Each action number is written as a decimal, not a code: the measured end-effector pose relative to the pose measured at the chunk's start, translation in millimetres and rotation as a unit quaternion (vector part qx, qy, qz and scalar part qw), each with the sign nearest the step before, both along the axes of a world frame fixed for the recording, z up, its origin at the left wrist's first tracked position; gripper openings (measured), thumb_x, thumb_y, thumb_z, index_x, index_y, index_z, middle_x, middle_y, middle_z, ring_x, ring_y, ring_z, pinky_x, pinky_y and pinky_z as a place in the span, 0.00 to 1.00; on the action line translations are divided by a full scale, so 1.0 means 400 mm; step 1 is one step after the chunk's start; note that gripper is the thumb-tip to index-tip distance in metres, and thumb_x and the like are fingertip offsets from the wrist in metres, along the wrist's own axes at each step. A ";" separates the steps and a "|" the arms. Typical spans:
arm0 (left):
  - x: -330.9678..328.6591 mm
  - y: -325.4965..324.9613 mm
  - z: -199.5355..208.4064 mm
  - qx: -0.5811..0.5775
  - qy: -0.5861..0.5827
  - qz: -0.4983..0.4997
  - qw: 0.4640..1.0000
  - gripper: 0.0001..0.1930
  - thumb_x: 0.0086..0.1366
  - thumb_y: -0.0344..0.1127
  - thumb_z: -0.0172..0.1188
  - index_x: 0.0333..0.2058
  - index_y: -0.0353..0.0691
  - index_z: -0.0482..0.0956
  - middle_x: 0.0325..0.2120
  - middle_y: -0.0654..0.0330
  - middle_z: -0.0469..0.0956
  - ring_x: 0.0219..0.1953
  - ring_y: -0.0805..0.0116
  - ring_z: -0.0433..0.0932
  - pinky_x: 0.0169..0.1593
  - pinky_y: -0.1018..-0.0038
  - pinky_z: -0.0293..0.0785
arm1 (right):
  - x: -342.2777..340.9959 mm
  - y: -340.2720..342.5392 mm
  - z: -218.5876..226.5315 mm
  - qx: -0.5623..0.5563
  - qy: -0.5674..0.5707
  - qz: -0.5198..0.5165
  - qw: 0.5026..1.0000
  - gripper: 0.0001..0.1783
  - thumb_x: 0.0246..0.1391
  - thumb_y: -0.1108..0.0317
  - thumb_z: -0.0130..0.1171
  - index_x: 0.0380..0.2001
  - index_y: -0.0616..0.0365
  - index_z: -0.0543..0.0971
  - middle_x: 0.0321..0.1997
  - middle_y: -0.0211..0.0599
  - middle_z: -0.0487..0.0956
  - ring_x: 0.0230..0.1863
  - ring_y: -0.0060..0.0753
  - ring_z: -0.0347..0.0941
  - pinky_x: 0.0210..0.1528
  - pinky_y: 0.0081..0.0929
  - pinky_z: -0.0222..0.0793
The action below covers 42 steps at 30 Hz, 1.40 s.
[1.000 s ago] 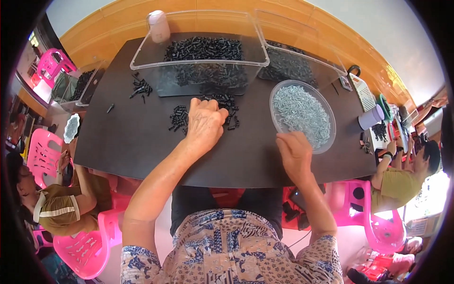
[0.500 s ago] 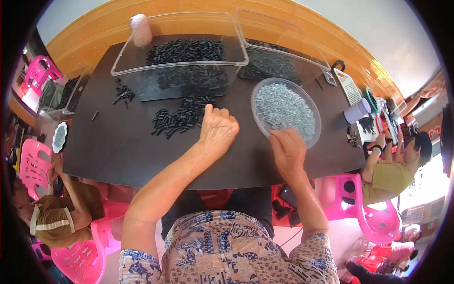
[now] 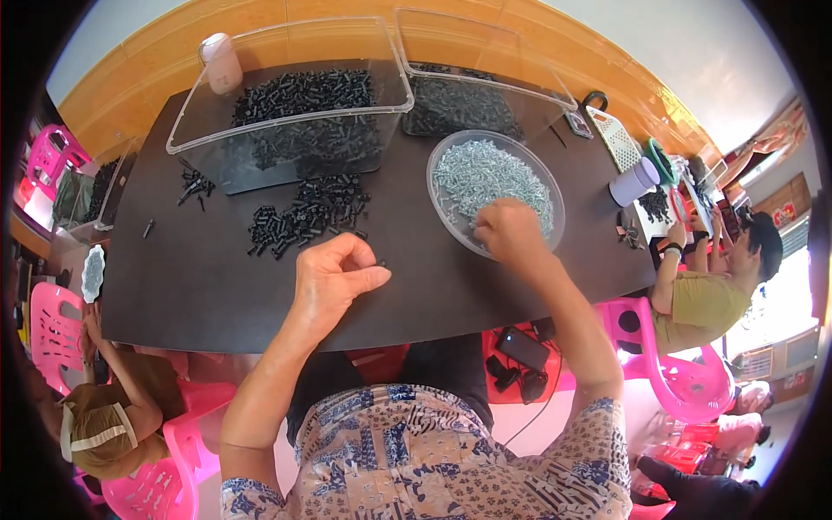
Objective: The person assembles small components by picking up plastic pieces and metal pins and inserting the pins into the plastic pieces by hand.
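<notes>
The left hand (image 3: 334,279) hovers curled over the counter (image 3: 217,286), grip pinching a small black piece (image 3: 381,263); the right hand (image 3: 510,232) reaches palm-down into the bowl of screws (image 3: 485,173), its grip hidden.

We see a bright, evenly daylit scene, and the strongest light washes out the far right rim beyond the right hand (image 3: 510,232), where detail bleaches to white. The clear bin (image 3: 290,113) ahead of the left hand (image 3: 334,277) throws soft glare along its walls, while shadows under both hands on the dark table (image 3: 208,286) stay faint. Fisheye distortion bends the table edges, a black vignette rings the frame, and focus stays sharp at the centre.
</notes>
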<state>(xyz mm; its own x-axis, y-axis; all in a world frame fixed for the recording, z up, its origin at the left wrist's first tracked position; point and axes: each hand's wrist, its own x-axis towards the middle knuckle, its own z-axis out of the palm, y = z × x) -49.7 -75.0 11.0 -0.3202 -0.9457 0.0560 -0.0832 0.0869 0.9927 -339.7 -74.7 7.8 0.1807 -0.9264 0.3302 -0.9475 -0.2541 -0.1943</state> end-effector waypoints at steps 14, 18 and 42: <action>0.030 0.050 -0.020 0.102 0.165 0.016 0.981 0.10 0.49 0.22 0.69 0.30 0.36 0.78 0.23 0.71 0.74 0.25 0.84 0.70 0.31 0.85 0.68 | 0.004 0.008 0.021 0.086 -0.102 -0.003 0.991 0.07 0.39 0.68 0.62 0.23 0.59 0.81 0.26 0.45 0.79 0.32 0.49 0.76 0.35 0.42 0.70; 0.030 0.059 -0.044 0.124 0.183 0.000 0.975 0.10 0.49 0.23 0.70 0.32 0.33 0.79 0.23 0.68 0.75 0.24 0.81 0.71 0.29 0.84 0.70 | 0.013 -0.020 0.008 0.111 -0.075 0.006 0.991 0.05 0.39 0.69 0.60 0.21 0.59 0.80 0.24 0.46 0.79 0.30 0.51 0.76 0.34 0.43 0.70; 0.046 0.074 -0.073 0.133 0.218 -0.007 0.967 0.11 0.49 0.24 0.70 0.32 0.32 0.80 0.24 0.65 0.76 0.23 0.79 0.72 0.28 0.83 0.70 | -0.007 0.004 0.033 0.020 -0.168 -0.084 0.982 0.07 0.46 0.69 0.61 0.27 0.62 0.81 0.25 0.42 0.79 0.27 0.37 0.76 0.30 0.31 0.69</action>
<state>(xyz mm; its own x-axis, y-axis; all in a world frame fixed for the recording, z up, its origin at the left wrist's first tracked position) -31.1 -45.4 -18.2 -0.3335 -0.9410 -0.0571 0.3475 -0.1790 0.9204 -342.5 -73.1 20.9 -0.0888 -0.9471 0.3083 -0.8557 -0.0858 -0.5103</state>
